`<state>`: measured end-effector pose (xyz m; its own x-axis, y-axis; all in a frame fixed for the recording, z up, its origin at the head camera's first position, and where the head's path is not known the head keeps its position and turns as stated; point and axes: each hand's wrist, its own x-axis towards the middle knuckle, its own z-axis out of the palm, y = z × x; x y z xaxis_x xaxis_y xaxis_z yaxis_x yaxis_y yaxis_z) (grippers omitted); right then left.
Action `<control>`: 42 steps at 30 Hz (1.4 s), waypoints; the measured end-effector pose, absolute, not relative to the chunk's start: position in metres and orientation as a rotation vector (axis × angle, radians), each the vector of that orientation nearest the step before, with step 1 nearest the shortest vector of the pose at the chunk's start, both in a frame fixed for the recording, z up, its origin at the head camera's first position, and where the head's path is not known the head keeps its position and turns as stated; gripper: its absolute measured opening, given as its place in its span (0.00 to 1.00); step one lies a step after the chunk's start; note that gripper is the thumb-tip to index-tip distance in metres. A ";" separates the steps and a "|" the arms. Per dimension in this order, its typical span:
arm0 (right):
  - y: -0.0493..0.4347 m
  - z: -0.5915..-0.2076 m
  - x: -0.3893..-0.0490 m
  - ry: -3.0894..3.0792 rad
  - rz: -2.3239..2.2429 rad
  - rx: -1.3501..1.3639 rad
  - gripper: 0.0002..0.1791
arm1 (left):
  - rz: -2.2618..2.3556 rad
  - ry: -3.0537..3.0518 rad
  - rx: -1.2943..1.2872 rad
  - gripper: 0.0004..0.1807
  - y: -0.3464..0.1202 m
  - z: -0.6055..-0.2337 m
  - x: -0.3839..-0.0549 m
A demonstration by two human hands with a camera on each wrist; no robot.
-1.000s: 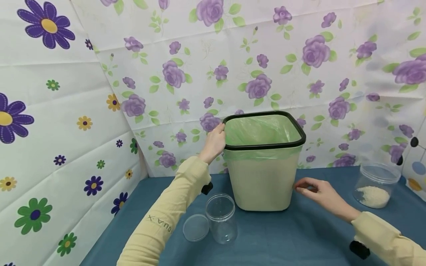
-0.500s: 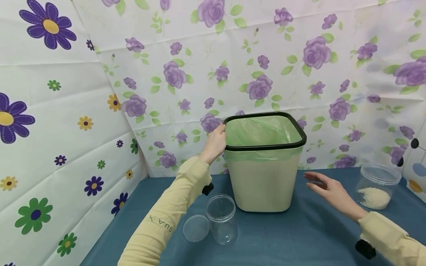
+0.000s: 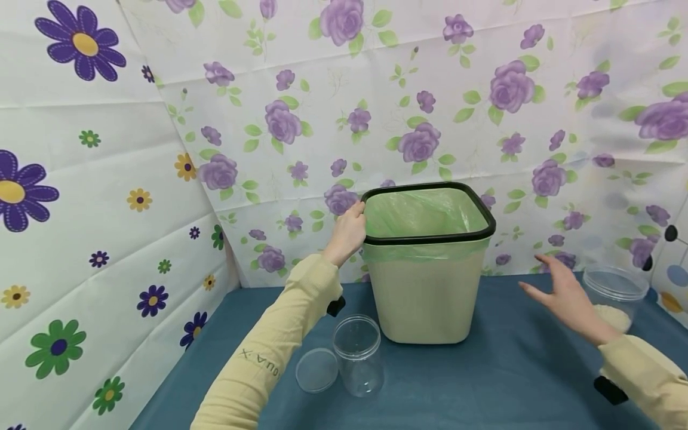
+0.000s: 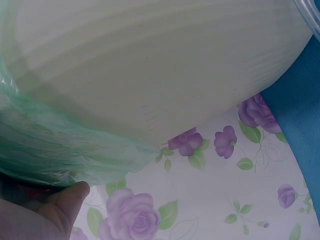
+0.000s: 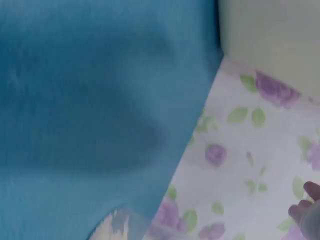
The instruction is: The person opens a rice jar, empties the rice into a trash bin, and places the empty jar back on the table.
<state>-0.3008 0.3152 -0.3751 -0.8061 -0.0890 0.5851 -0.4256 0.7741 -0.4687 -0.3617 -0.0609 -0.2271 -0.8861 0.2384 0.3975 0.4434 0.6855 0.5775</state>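
A cream trash bin [image 3: 424,292] stands on the blue cloth, lined with a green plastic bag [image 3: 424,212] under a black rim [image 3: 430,240]. My left hand [image 3: 348,232] grips that rim at its left side; the left wrist view has the thumb [image 4: 75,197] below the folded-over bag. Out to the bin's right, my right hand [image 3: 568,301] is apart from it, thumb and fingers spread with nothing between them. Partly behind this hand is a clear jar [image 3: 615,285] with white rice-like grains in its bottom; its edge also shows low in the right wrist view.
A clear plastic jar [image 3: 361,364] stands in front of the bin, left of its middle. Beside it lies a round clear lid [image 3: 317,370]. Flower-printed sheets [image 3: 290,239] hang behind and at the left, along the edge of the blue table cloth [image 3: 473,382].
My right hand has left the bin's right side and moved right toward the jar with grains, its fingers spreading. The left hand keeps its hold on the rim.
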 end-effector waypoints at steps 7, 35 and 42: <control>0.344 -0.367 -0.301 -2.406 0.736 0.220 0.40 | -1.012 -2.618 -0.530 0.23 -0.063 -0.227 -0.362; 0.497 -0.476 -0.368 -2.297 0.929 -0.551 0.62 | -0.985 -2.587 -0.535 0.23 -0.061 -0.228 -0.361; 0.512 -0.499 -0.374 -2.288 1.039 -0.627 0.66 | -0.993 -2.575 -0.536 0.23 -0.061 -0.228 -0.361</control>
<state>-0.3744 0.5116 -0.4988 -0.7432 0.6064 0.2828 0.1861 0.5933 -0.7832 -0.3612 -0.0612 -0.2279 -0.8751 0.2254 0.4282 0.4546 0.6863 0.5678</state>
